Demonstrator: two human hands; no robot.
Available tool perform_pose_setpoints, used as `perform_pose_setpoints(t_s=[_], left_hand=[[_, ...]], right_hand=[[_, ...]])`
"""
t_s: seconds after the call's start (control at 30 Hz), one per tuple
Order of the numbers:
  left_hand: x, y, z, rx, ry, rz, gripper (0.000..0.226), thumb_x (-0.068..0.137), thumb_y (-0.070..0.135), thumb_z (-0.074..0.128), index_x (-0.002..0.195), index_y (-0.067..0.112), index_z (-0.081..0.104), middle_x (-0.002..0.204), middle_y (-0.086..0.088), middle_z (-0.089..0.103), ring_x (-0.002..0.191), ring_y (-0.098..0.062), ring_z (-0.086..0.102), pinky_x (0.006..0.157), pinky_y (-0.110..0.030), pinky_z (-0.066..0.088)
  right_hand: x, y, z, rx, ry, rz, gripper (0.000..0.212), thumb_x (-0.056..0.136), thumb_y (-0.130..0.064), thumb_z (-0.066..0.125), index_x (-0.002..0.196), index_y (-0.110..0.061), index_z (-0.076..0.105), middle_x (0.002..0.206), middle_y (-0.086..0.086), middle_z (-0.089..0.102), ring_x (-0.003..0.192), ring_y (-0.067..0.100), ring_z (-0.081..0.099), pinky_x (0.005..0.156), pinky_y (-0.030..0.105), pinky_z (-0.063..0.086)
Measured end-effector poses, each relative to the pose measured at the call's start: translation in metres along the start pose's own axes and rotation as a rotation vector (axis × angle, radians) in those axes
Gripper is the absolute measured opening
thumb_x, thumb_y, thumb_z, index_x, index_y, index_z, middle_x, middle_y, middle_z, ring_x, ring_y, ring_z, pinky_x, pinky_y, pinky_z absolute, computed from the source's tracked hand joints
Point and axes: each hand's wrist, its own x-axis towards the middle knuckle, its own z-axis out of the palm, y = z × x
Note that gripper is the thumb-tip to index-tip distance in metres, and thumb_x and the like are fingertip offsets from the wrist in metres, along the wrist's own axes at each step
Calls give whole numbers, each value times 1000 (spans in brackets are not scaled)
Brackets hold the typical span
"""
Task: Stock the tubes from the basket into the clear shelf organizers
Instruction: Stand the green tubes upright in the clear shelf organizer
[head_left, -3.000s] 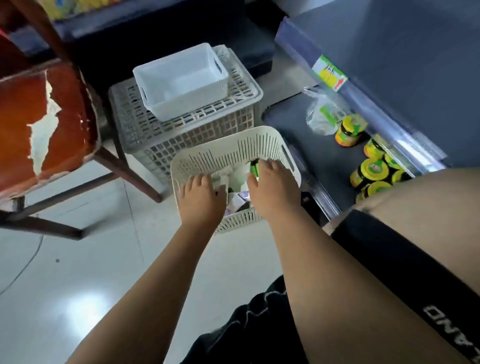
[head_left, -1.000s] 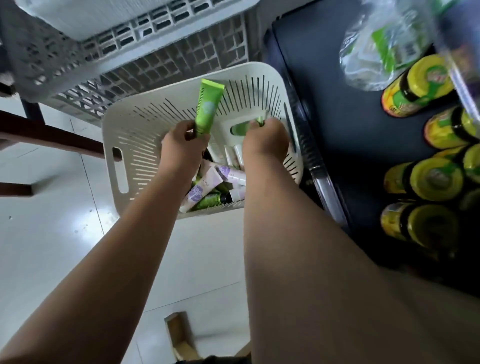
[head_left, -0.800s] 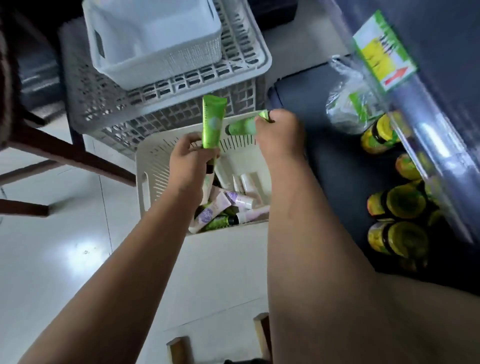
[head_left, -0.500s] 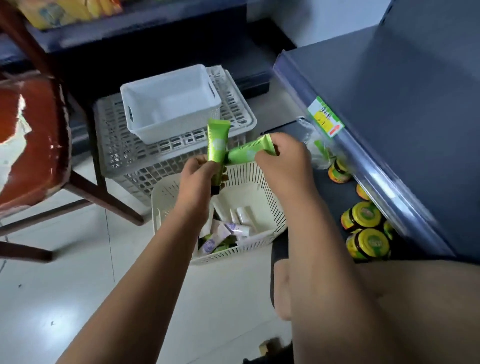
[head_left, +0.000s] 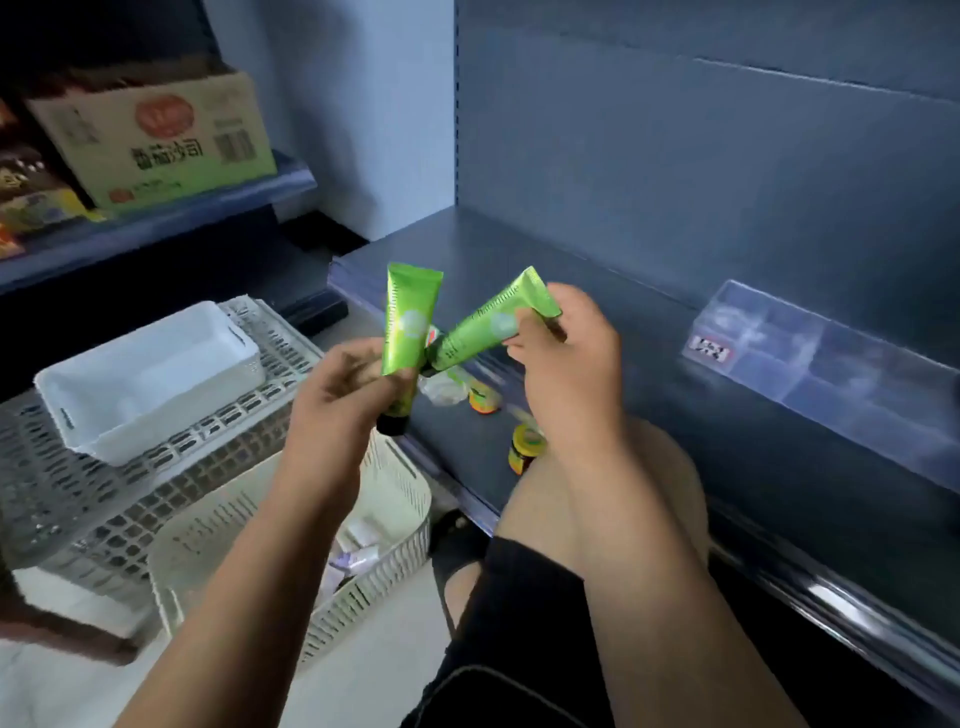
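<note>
Two green tubes (head_left: 408, 332) are held up above the basket (head_left: 410, 512), one in each hand. The left hand (head_left: 337, 395) has its fingers curled round the lower body of the left tube (head_left: 410, 322), which stands nearly upright with its black cap down. The right hand (head_left: 566, 374) pinches the crimped end of the right tube (head_left: 488, 325) between thumb and fingers. This tube slants down to the left until its cap end meets the left tube, though I cannot tell whether they touch. Pale tubes (head_left: 358, 551) lie in the basket under the left forearm. Up and right of the basket, the clear organizer (head_left: 810, 364) sits on the dark shelf (head_left: 597, 306), well apart from both hands. Two jars (head_left: 524, 449) stand lower, just right of the basket. Left of the basket, a grey crate (head_left: 156, 483) carries a white bin (head_left: 145, 374).
</note>
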Motion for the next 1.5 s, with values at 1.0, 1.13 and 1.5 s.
perform_pose_setpoints(t_s=[1.0,1.13,1.5], left_hand=[[-164,-18,393,58,-945,115,28,84,-6,76,101,12,63,84,12,73,80,-5,66,76,-25,56],[-187,-25,422,91,-960,123,31,82,0,80,105,13,63,96,-6,70,85,-10,63,85,-40,61],[-251,-44,484,53,-980,161,34,84,1,79,107,17,60,90,8,61,78,7,58,82,-23,54]], right_hand=[[-126,-12,-451,-181,592,-109,23,94,1,66,108,-16,69,74,2,66,75,17,67,81,33,61],[-141,-14,-496,-169,670,-114,24,93,0,67,113,-13,70,83,18,69,79,22,68,84,40,62],[-155,-18,-554,-147,726,-170,26,87,0,71,107,-17,73,99,39,61,97,52,65,85,52,61]])
